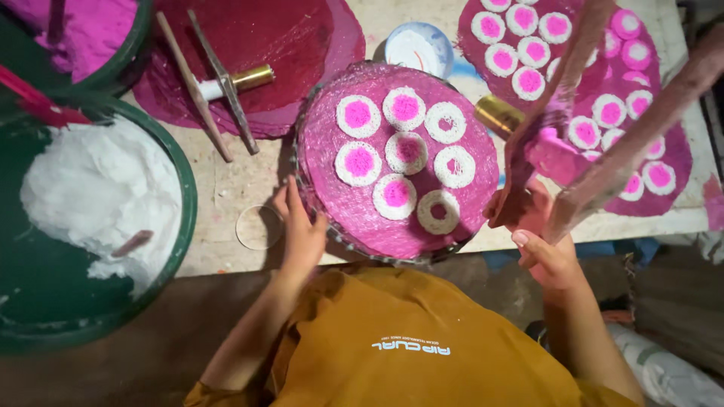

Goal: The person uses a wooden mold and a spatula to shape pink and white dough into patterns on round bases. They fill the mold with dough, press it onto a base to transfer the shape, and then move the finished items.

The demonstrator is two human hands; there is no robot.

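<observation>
The left hand (302, 230) is lying open, fingers spread, touching the left rim of the round mat (332, 203), which is carrying white rings (445, 122) with pink centres. The right hand (539, 245) is gripping a wooden press (596, 143), closed around its two handles, just right of the mat. A white-dough basin (181, 188) is sitting further left.

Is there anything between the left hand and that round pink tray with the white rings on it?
Nothing visible. The left hand already rests against the near-left rim of the round pink tray. The clear ring on the table lies beside the hand, not between them.
</observation>
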